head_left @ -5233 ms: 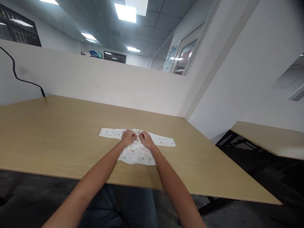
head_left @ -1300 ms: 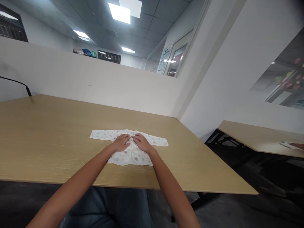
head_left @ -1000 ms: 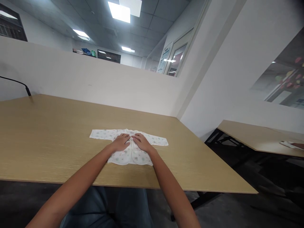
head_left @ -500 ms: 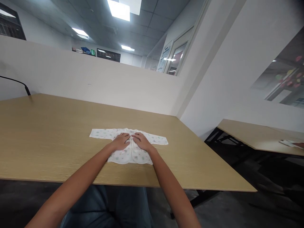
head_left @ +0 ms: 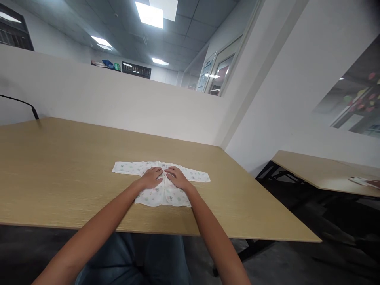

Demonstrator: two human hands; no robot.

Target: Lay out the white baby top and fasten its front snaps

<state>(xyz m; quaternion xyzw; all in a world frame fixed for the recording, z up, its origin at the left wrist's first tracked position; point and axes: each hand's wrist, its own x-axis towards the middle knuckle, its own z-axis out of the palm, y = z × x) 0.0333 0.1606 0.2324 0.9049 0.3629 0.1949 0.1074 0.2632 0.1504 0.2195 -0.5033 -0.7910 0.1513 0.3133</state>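
A small white baby shirt (head_left: 154,197) with a faint print lies spread on the wooden table (head_left: 74,158). Its sleeves stretch out to both sides, and a small label shows at the neckline. My left hand (head_left: 151,178) rests flat on the left half of the chest, fingers extended. On the right half lies my right hand (head_left: 177,177), palm down with its fingers stretched toward the middle. Both sets of fingertips nearly meet at the centre opening below the collar. The cloth beneath my palms is hidden.
A white partition (head_left: 133,107) rises along the table's far edge, meeting a wall at the right corner. A black cable (head_left: 32,109) hangs at the far left. Another table (head_left: 314,168) stands to the right, with a pale object (head_left: 360,181) and part of a person's hand on it.
Both of my hands and the shirt stay in place; the view shifts very slightly. On the right-hand table, the other person's hand and the pale object have moved a little.
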